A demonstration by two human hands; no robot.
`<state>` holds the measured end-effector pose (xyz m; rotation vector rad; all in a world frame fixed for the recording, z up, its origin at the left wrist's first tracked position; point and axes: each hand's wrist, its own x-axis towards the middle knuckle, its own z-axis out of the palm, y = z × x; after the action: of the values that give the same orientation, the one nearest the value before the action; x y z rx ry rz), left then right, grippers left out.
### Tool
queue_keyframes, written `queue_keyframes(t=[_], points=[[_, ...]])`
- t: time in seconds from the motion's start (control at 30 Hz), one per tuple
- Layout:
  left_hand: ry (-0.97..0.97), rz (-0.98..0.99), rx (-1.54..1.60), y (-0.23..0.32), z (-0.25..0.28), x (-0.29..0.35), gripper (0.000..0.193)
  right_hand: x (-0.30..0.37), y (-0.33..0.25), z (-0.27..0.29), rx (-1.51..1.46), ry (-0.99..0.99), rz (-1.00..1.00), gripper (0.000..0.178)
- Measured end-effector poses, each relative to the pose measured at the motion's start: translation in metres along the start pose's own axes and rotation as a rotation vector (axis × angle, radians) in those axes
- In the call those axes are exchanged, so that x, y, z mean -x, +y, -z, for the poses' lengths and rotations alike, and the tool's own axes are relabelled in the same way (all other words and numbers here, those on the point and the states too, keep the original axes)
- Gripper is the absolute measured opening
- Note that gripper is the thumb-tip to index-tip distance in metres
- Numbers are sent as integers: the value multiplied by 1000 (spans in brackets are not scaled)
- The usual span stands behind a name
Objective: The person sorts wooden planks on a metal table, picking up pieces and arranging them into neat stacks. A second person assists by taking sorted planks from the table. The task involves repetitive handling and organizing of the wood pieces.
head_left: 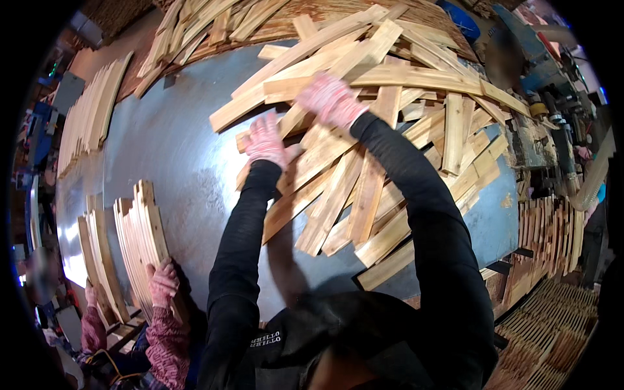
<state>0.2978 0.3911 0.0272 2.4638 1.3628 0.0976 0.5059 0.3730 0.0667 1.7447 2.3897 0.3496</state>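
I judge that I am at the sorting step, picking from the heap of pale, straight-edged wooden boards (368, 195) on the blue-grey metal worktop (169, 123). My left hand (265, 140), in a pink-and-white knitted glove, has its fingers spread at the heap's left edge; I cannot tell whether it grips anything. My right hand (329, 101), gloved alike, is blurred over the crossed boards, its grip unclear. Beside it, one long pale board (422, 77) has its long axis running roughly left to right, its left end just past that hand. Many nearer boards slant from near-left to far-right. The next move, I think, calls for freeing one board lengthwise without dragging those crossing it.
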Motion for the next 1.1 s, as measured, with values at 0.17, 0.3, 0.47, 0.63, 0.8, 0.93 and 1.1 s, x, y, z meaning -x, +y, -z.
queue_keyframes(t=[0.17, 0.3, 0.47, 0.63, 0.8, 0.93, 1.1], points=[[-88, 134, 193, -72, -3, 23, 55, 40, 44, 1, -196, 559, -102, 70], [-189, 370, 300, -93, 19, 62, 49, 105, 120, -33, 12, 96, -543, 94], [-191, 624, 872, -108, 11, 147, 32, 65, 60, 25, -245, -422, -383, 94], [-33, 529, 1173, -108, -76, 200, 38, 48, -41, 28, -781, -329, -496, 94], [130, 670, 1735, -96, -145, 221, 61, 40, -199, 17, -830, -361, -336, 77], [67, 851, 1663, -68, -92, 214, 99, 86, -167, -2, -418, 237, -860, 98], [4, 736, 1744, -83, -119, 213, 106, 153, -108, -19, -740, 106, -1382, 101]])
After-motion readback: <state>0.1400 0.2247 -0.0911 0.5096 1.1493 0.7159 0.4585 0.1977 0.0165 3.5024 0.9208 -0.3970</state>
